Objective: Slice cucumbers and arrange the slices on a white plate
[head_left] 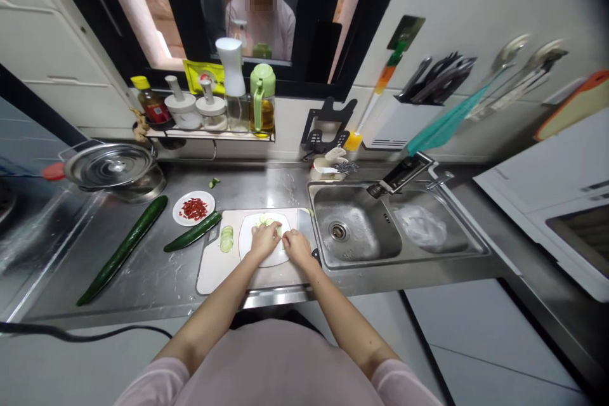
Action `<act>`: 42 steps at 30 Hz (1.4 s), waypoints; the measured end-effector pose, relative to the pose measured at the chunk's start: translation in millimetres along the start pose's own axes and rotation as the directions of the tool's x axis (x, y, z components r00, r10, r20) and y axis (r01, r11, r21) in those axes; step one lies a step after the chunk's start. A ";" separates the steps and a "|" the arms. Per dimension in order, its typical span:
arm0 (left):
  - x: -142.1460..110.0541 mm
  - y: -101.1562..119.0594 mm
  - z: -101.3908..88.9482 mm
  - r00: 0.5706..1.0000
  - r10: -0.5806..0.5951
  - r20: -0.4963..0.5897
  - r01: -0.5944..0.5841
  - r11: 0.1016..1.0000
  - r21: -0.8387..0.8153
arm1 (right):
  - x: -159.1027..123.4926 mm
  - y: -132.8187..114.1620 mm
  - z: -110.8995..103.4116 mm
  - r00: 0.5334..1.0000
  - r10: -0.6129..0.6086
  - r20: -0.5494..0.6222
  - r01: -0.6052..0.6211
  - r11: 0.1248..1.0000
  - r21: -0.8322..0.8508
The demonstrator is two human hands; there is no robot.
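Both hands are close together over a white plate (pixel 246 255) that rests on a pale cutting board (pixel 214 276). Pale cucumber slices (pixel 262 220) lie along the plate's far side. My left hand (pixel 264 242) has its fingers curled at the slices, with a bit of pale green showing at the fingertips. Beside it, my right hand (pixel 295 247) is closed in a pinch over the plate's right edge; what it pinches is too small to make out. A knife (pixel 315 256) lies at the board's right, partly hidden by my right hand. Overlapping cucumber slices (pixel 227 239) sit on the board's left.
A cut cucumber (pixel 193 232) and a long whole cucumber (pixel 124 247) lie to the left. Near them stand a small plate (pixel 177 210) of chopped red pieces and a lidded pot (pixel 137 185). The sink (pixel 356 254) borders the board's right. Condiments fill a shelf (pixel 214 136) behind.
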State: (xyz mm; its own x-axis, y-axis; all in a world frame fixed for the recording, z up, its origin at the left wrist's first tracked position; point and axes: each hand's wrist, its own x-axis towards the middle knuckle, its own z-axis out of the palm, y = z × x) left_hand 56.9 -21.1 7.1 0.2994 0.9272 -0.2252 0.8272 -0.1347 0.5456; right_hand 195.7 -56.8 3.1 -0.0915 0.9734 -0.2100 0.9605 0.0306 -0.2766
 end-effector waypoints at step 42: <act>-5.4 -8.9 6.9 0.995 0.042 -0.086 -0.028 0.986 0.165 | -26.4 2.5 4.0 1.000 0.001 0.003 -0.001 0.999 -0.039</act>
State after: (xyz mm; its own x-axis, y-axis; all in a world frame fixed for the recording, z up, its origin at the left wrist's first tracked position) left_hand 51.1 -27.3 -2.1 0.2925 0.9471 -0.1319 0.8857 -0.2163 0.4109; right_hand 199.4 -83.3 4.1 -0.0912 0.9727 -0.2135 0.9701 0.0383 -0.2397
